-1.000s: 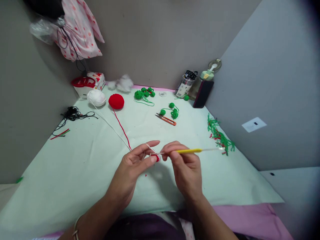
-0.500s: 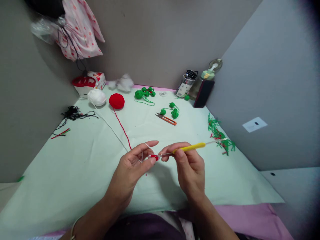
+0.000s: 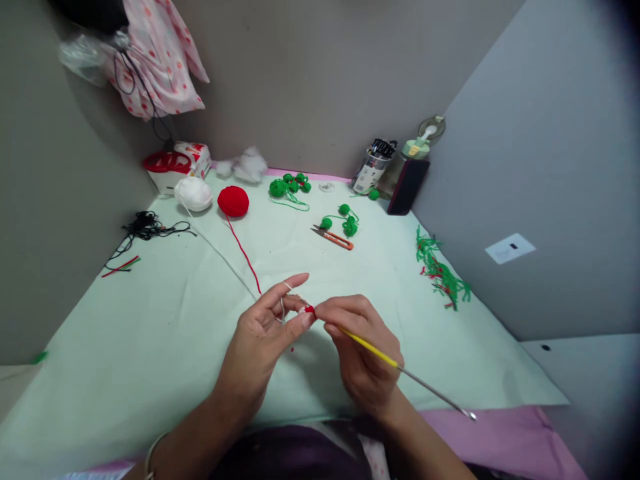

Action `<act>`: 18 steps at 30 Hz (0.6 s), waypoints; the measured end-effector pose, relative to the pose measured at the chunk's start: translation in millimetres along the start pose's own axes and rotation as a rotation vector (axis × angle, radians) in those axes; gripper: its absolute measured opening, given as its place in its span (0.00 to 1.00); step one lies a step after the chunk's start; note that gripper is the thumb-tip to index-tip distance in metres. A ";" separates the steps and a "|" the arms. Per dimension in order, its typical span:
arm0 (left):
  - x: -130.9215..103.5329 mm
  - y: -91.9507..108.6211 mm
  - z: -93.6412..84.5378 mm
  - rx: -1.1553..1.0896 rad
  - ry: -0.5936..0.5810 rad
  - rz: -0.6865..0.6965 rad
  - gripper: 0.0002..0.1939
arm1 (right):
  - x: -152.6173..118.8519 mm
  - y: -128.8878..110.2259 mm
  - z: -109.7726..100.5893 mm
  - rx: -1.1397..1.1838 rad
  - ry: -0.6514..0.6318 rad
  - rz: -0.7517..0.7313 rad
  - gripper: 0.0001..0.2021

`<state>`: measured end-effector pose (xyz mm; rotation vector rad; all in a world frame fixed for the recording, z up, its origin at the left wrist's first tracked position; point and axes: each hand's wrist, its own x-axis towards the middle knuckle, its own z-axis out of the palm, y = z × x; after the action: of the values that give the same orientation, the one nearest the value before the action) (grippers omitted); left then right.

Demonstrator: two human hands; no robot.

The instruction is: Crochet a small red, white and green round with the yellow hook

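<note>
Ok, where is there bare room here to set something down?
Left side, between the left hand and red strand; right side, between the right hand and green scraps. Crowded along the back, from the white yarn ball to the phone.

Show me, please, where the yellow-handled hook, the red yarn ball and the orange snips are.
Yellow-handled hook [image 3: 383,355], head view, on its yellow handle.
Red yarn ball [image 3: 233,201], head view, middle of its front.
Orange snips [image 3: 344,244], head view, on the orange handle.
</note>
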<state>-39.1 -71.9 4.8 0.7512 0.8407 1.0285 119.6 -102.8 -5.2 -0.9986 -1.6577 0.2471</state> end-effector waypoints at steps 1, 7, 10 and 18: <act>0.3 1.1 0.0 -0.042 -0.011 -0.023 0.25 | -1.2 0.7 -0.8 -0.014 -0.008 0.000 0.23; 3.1 4.0 -4.3 -0.280 -0.126 -0.250 0.27 | -5.4 3.1 -5.4 -0.124 -0.112 -0.131 0.27; 3.6 4.3 -7.1 -0.305 -0.134 -0.264 0.26 | -0.1 1.5 -6.6 0.128 -0.039 0.043 0.20; 1.1 0.9 -2.7 -0.135 -0.020 -0.079 0.19 | 7.9 8.2 0.3 0.623 0.161 0.450 0.08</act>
<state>-41.5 -70.2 4.0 0.6080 0.7701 0.9950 123.2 -92.0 -4.8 -0.8621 -1.0805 0.8986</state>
